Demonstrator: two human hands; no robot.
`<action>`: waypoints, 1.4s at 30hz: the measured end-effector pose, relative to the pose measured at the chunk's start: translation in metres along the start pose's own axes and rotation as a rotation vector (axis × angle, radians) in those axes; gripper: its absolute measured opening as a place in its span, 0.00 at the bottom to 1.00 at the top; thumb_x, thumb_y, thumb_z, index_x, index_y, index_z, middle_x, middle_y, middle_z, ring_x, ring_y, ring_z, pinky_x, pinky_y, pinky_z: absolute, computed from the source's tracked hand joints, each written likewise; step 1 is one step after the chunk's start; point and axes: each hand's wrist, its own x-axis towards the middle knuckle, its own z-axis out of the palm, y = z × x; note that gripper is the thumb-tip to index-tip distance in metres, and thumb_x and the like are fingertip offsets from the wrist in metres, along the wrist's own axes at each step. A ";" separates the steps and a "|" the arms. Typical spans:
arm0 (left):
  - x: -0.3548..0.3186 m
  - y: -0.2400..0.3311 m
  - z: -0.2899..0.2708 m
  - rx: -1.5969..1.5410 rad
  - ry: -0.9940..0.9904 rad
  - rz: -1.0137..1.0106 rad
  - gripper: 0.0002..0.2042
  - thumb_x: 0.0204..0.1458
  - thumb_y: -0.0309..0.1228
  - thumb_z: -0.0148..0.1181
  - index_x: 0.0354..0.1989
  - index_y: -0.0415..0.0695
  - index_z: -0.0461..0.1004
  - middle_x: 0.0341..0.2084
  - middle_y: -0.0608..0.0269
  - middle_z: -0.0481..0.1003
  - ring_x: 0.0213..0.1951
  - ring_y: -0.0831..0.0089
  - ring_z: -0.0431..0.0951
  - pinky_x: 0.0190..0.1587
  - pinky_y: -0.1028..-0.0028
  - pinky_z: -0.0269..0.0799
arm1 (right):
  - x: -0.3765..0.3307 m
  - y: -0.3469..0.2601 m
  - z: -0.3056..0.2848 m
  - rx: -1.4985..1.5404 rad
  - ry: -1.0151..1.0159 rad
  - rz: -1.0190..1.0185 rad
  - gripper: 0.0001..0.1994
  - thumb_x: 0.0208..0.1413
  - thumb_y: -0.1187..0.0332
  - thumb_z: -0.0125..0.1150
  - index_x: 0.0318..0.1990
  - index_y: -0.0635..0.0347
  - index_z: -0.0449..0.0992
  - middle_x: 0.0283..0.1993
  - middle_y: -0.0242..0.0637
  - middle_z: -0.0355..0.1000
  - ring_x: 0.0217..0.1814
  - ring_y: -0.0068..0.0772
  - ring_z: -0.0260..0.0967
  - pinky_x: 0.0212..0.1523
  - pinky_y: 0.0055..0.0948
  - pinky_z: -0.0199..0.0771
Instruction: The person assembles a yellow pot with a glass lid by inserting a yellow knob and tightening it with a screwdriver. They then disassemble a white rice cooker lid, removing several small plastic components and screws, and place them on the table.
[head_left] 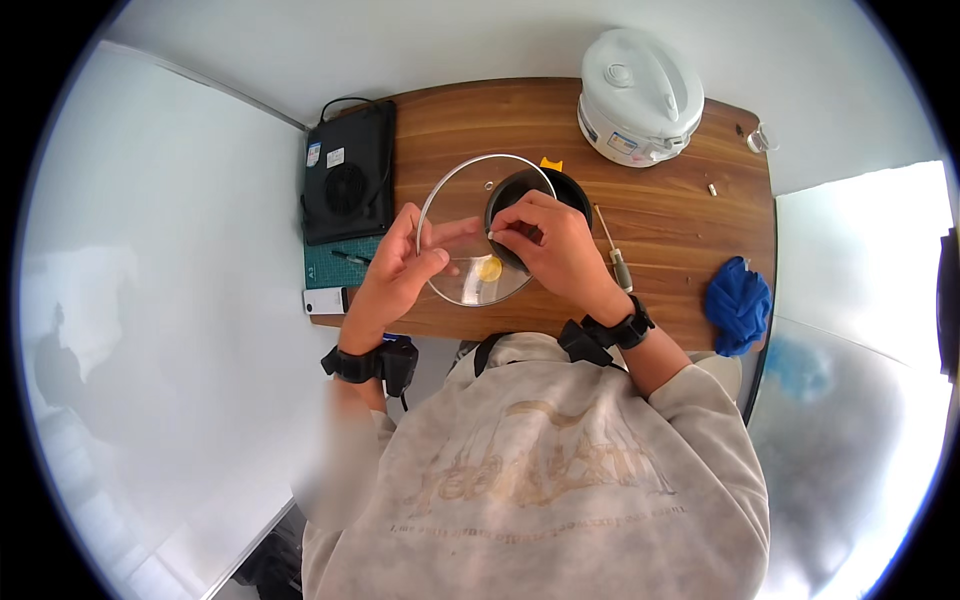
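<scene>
A round glass lid [470,225] with a metal rim is held tilted above the wooden table [660,230], over a black pot [560,190]; the left hand [400,265] grips its edge, fingers closed; the right hand [550,245] pinches something small and white, perhaps a screw; a white label sits on the black cooktop [350,170].

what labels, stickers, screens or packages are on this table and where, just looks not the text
Stickers: two small pale rectangles on the back left corner of the black induction cooker.
Label: small light rectangle with bluish print, low on the front of the white rice cooker, back right.
White flat box: front left table edge, dark mark at one end.
No lit screen shows.
</scene>
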 end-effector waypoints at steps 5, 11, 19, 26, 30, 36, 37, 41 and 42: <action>0.002 0.012 0.027 -0.032 0.018 0.021 0.08 0.60 0.20 0.46 0.34 0.47 0.54 0.58 0.41 0.71 0.59 0.62 0.74 0.50 0.71 0.72 | -0.018 -0.012 -0.010 -0.089 0.144 -0.025 0.03 0.51 0.75 0.65 0.34 0.59 0.80 0.32 0.36 0.71 0.32 0.36 0.74 0.32 0.31 0.72; 0.004 0.016 0.042 -0.005 -0.048 0.061 0.08 0.61 0.21 0.46 0.36 0.47 0.55 0.59 0.41 0.70 0.58 0.61 0.74 0.51 0.70 0.72 | -0.028 -0.023 -0.021 -0.083 0.225 -0.002 0.04 0.50 0.74 0.67 0.34 0.59 0.80 0.32 0.34 0.72 0.29 0.34 0.73 0.31 0.31 0.73; -0.006 0.025 0.051 0.046 -0.016 0.050 0.06 0.59 0.21 0.45 0.37 0.46 0.55 0.59 0.42 0.70 0.60 0.58 0.73 0.53 0.68 0.70 | -0.031 -0.028 -0.017 -0.087 0.248 0.005 0.09 0.48 0.73 0.70 0.36 0.59 0.76 0.31 0.33 0.74 0.29 0.32 0.74 0.31 0.30 0.73; -0.012 0.021 0.044 0.024 -0.029 0.052 0.08 0.59 0.17 0.44 0.38 0.44 0.54 0.60 0.40 0.69 0.60 0.61 0.73 0.54 0.73 0.68 | -0.030 -0.034 -0.016 -0.201 0.239 0.085 0.15 0.48 0.69 0.72 0.36 0.55 0.67 0.27 0.32 0.74 0.28 0.34 0.74 0.27 0.32 0.70; -0.010 0.020 0.047 0.058 -0.013 0.045 0.08 0.59 0.17 0.44 0.38 0.45 0.55 0.59 0.42 0.70 0.57 0.62 0.75 0.53 0.72 0.69 | -0.027 -0.028 -0.011 -0.286 0.253 0.070 0.16 0.48 0.68 0.71 0.35 0.55 0.66 0.26 0.32 0.73 0.28 0.38 0.73 0.26 0.33 0.69; -0.008 0.015 0.037 -0.185 0.172 -0.085 0.03 0.58 0.23 0.41 0.38 0.46 0.57 0.56 0.45 0.73 0.53 0.65 0.77 0.51 0.69 0.70 | -0.024 -0.028 -0.018 -0.176 0.180 -0.093 0.11 0.49 0.72 0.69 0.36 0.57 0.70 0.30 0.34 0.73 0.27 0.35 0.72 0.27 0.33 0.70; -0.007 0.010 0.032 -0.213 0.160 -0.072 0.04 0.58 0.23 0.42 0.38 0.48 0.58 0.56 0.44 0.73 0.54 0.62 0.76 0.51 0.68 0.69 | -0.023 -0.028 -0.021 -0.125 0.195 -0.091 0.10 0.49 0.73 0.68 0.36 0.58 0.71 0.31 0.34 0.72 0.27 0.34 0.72 0.28 0.32 0.70; -0.009 0.002 0.020 -0.297 0.147 -0.053 0.04 0.59 0.25 0.44 0.38 0.51 0.59 0.55 0.41 0.73 0.54 0.56 0.77 0.49 0.68 0.68 | -0.027 -0.032 -0.035 -0.196 0.334 -0.015 0.08 0.51 0.75 0.66 0.37 0.59 0.73 0.32 0.34 0.72 0.29 0.29 0.71 0.29 0.28 0.71; -0.009 0.001 0.019 -0.310 0.148 -0.052 0.04 0.60 0.26 0.44 0.38 0.51 0.59 0.55 0.41 0.74 0.54 0.56 0.77 0.48 0.68 0.68 | -0.026 -0.028 -0.036 -0.237 0.386 -0.037 0.09 0.51 0.74 0.66 0.39 0.60 0.73 0.32 0.33 0.71 0.29 0.27 0.71 0.28 0.26 0.71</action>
